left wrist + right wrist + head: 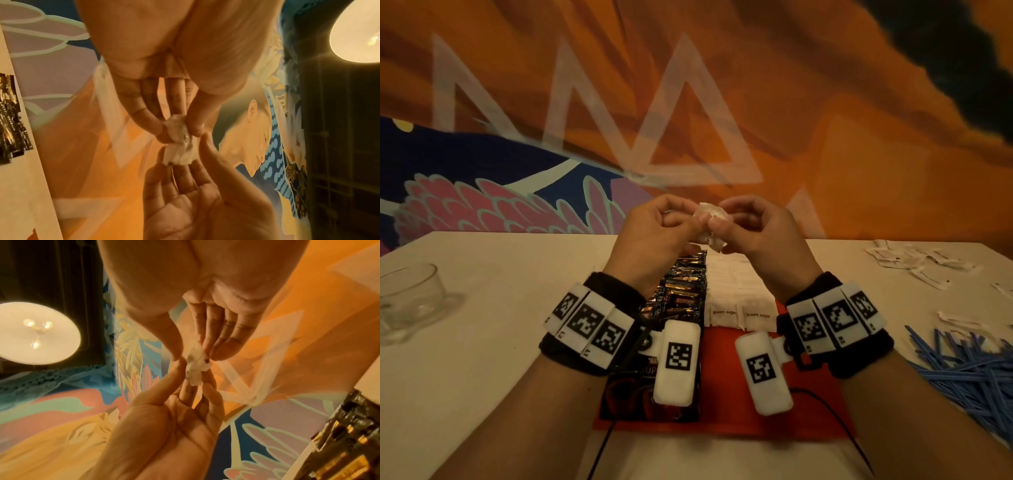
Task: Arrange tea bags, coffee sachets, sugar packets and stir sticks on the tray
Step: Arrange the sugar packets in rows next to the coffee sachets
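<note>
Tea bag, crumpled, pinched between fingers of left hand and right hand, twelve o'clock above tray.

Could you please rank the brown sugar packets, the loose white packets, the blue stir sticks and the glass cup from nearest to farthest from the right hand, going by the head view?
From the right hand:
1. brown sugar packets, on the tray just below it.
2. loose white packets, on the table to its right.
3. blue stir sticks, at the near right.
4. glass cup, far left.
</note>
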Demonstrator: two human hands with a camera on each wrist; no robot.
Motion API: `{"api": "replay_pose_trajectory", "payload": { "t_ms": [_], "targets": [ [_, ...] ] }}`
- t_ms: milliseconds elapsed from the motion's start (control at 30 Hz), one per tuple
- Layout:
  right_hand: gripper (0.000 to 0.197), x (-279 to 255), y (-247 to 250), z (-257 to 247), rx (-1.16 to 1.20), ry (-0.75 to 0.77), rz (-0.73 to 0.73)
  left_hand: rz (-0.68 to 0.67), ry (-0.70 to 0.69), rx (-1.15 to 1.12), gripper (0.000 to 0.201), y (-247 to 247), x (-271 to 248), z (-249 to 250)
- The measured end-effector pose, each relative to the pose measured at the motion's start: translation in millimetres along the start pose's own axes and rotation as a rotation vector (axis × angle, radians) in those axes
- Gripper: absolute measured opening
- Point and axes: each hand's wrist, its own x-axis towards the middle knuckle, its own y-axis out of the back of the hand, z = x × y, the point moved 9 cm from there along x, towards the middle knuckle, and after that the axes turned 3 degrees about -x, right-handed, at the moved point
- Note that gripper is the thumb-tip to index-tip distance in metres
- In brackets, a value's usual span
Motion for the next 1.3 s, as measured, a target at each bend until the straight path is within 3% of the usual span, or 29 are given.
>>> {"api": "replay_pose_trajectory", "payload": {
  "t_ms": [100, 233, 367, 467, 600, 700, 767, 1000, 1133, 1300],
  "targets": [
    [0.010, -1, 1, -3, 0.078, 0.001, 0.000, -0.028, 0.021, -0.039, 0.015, -6, -1, -1],
    [0.009, 1, 9, -1, 0.290, -0.039, 0.086, -0.060, 0.031, -0.041, 0.040, -10, -2, -1],
    [0.004, -1, 8, 5, 0.416, -0.168, 0.054, 0.048, 0.009, -0.103, 0.015, -1, -1, 0],
    [0.016, -3, 9, 7, 0.441, -0.215, 0.057, 0.074, -0.003, -0.181, 0.006, 1, -1, 5],
    [0.007, -1, 18, -3, 0.322, -0.056, 0.130, 0.097, -0.036, -0.183, 0.009, 3, 0, 7],
    [0.016, -4, 13, -24, 0.077, 0.187, 0.059, 0.125, -0.091, -0.135, 0.014, 6, 0, 10],
    [0.013, -7, 5, -29, -0.012, 0.239, 0.002, 0.120, -0.126, -0.100, 0.017, 6, -2, 14],
    [0.036, -6, 4, -23, 0.000, 0.164, -0.011, -0.035, -0.210, 0.106, 0.017, -7, -6, 25],
    [0.048, -4, 8, -20, 0.167, 0.101, -0.032, -0.030, -0.239, 0.172, 0.026, -8, -7, 29],
    [0.027, -1, 17, -2, 0.201, -0.099, 0.011, -0.034, -0.236, 0.223, 0.032, -7, -9, 31]
  ]
}}
